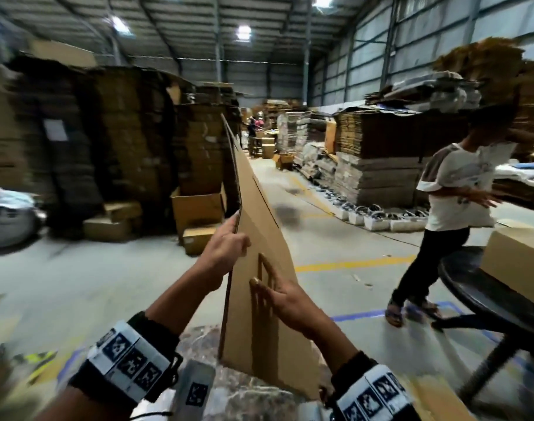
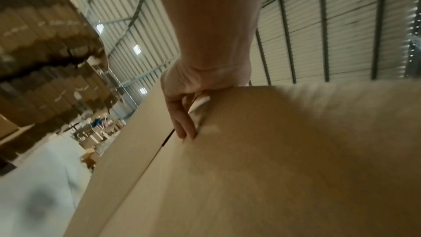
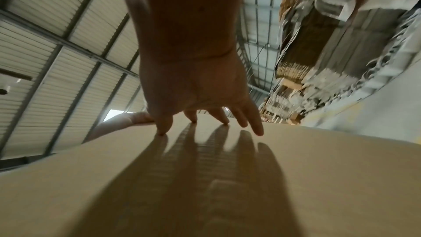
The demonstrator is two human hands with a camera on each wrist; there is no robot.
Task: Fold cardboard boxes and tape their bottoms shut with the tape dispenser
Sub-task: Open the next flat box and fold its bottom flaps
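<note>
My left hand (image 1: 226, 247) grips the flattened cardboard box (image 1: 259, 226) by its left edge. My right hand (image 1: 285, 302) presses flat-fingered on its plain brown face; open floor (image 1: 335, 238) lies ahead.

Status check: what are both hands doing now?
Left hand grips flat box edge. Right hand pressed open against its face. Box unfolded. Passerby right.

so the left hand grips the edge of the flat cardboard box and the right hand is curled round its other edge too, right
Not quite. The left hand does grip the edge of the flat cardboard box, but the right hand is not curled round an edge: its fingers lie straight and spread, tips pressing on the box's broad face. The right wrist view shows it.
</note>
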